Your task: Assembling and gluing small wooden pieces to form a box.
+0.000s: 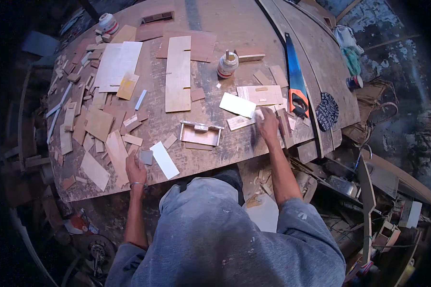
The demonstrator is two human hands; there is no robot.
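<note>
On the left side of the worktable, my left hand (135, 168) is curled, with a small grey square piece (146, 157) between its thumb and fingers. Close by lies a narrow white panel (164, 160). My right hand (268, 125) reaches over wooden strips near the table's right front; its fingers are slightly smeared, so their grip is unclear. Just left of it is a white rectangular panel (237, 104), near a pale board (261, 95) with small blocks on it. Between my hands stands a small open wooden box (200, 134) with a little block on its edge.
Many wood offcuts (99, 123) cover the table's left side. A slotted pale board (178, 74) lies in the middle, near a glue jar (228, 66). A blue handsaw with an orange handle (299, 101) and a dark patterned cap (327, 111) lie at right.
</note>
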